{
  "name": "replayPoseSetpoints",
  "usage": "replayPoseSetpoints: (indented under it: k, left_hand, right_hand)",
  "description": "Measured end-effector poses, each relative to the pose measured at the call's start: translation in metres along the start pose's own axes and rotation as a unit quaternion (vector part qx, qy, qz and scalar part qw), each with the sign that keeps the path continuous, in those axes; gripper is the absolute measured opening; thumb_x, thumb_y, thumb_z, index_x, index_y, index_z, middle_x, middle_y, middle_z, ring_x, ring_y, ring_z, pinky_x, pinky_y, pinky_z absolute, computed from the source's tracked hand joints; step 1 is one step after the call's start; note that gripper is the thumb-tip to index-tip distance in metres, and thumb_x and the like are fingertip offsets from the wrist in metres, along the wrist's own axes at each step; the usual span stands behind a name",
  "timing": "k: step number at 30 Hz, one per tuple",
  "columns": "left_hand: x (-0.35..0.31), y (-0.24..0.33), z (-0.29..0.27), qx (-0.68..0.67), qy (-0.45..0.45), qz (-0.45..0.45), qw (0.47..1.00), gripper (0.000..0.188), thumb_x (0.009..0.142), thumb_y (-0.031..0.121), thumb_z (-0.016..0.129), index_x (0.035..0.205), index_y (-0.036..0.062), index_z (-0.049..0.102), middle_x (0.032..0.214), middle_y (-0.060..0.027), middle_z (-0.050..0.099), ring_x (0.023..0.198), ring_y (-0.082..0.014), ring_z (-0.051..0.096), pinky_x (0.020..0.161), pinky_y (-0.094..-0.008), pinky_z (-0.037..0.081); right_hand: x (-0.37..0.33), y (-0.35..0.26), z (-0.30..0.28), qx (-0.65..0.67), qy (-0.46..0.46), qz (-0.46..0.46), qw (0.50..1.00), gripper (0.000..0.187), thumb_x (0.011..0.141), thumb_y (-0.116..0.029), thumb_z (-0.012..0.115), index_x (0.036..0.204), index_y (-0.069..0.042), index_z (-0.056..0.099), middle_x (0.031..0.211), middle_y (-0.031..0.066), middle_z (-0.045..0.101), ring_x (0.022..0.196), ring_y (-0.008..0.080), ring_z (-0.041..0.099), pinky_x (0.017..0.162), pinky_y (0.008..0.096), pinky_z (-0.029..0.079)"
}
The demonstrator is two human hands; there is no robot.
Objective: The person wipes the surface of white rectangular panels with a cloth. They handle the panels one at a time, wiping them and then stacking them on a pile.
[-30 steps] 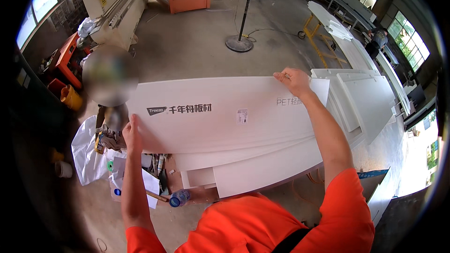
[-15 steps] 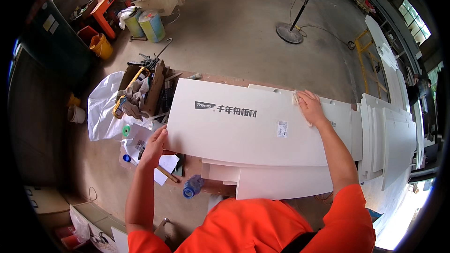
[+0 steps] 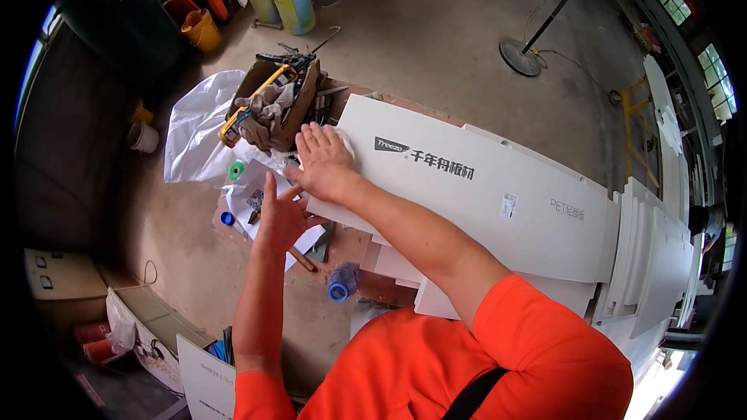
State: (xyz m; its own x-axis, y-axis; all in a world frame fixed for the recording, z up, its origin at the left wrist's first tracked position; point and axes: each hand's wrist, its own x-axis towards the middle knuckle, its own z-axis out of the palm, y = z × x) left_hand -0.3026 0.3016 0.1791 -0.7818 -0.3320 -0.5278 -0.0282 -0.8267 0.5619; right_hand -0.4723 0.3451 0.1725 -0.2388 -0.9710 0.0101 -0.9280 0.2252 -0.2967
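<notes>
A long white board (image 3: 482, 187) with dark printing and a small label lies on a stack of similar white boards. My right hand (image 3: 325, 162) reaches across to its left end, fingers stretched out over a crumpled white cloth (image 3: 344, 142) pinned under the palm. Part of the cloth is hidden by the hand. Just below that corner, my left hand (image 3: 284, 214) is open, fingers apart and empty, beside the board's edge.
An open box (image 3: 307, 101) of tools and gloves (image 3: 268, 113) stands beyond my hands. A blue plastic bottle (image 3: 342, 281) and a wooden handle (image 3: 302, 258) lie nearer. More white panels (image 3: 650, 249) lean at right; a floor fan (image 3: 520, 58) stands far off.
My right hand has swept left with the cloth, from the board's far right edge to its left end. My left hand has let go of the board's left edge. The view has shifted.
</notes>
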Motion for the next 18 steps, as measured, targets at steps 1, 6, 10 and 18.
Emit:
replayPoseSetpoints:
  k: [1,6,10,18]
  left_hand:
    - [-0.001,0.0,-0.001,-0.063,-0.013,0.003,0.998,0.111,0.096,0.086,0.034,0.157,-0.0069,0.034,0.139,-0.028,0.063,0.123,-0.0357,0.067,0.103,-0.0493,0.055]
    - [0.005,0.005,-0.005,0.055,0.028,-0.002,0.998,0.118,0.093,0.087,0.041,0.163,-0.0043,0.017,0.127,-0.0312,0.068,0.118,-0.0416,0.068,0.107,-0.0563,0.049]
    - [0.026,-0.002,-0.016,0.186,0.009,0.023,0.982,0.09,0.105,0.067,0.043,0.158,-0.0045,0.026,0.127,-0.0258,0.069,0.117,-0.0337,0.069,0.101,-0.0495,0.053]
    - [0.072,-0.012,0.032,0.56,0.064,0.214,0.798,0.065,0.104,0.045,0.063,0.138,-0.0106,0.057,0.124,-0.0169,0.068,0.114,-0.0238,0.062,0.101,-0.0368,0.046]
  right_hand:
    - [-0.026,-0.026,0.014,-0.007,-0.002,-0.033,0.999,0.083,0.107,-0.059,0.038,0.161,0.004,0.035,0.172,0.0216,0.026,0.162,0.034,0.019,0.132,0.0473,0.007]
    - [-0.162,-0.009,0.01,-0.029,0.124,0.023,0.992,0.079,0.104,-0.053,0.049,0.157,0.005,0.041,0.167,0.0242,0.034,0.158,0.0366,0.028,0.13,0.0501,0.015]
    - [-0.323,0.07,-0.024,-0.079,0.13,0.213,0.965,0.088,0.102,-0.061,0.049,0.159,0.005,0.036,0.167,0.024,0.033,0.158,0.0377,0.026,0.13,0.0507,0.016]
    - [-0.6,0.23,-0.055,-0.145,0.191,0.596,0.767,0.089,0.105,-0.062,0.042,0.161,0.006,0.029,0.169,0.0238,0.029,0.158,0.0387,0.024,0.13,0.0491,0.015]
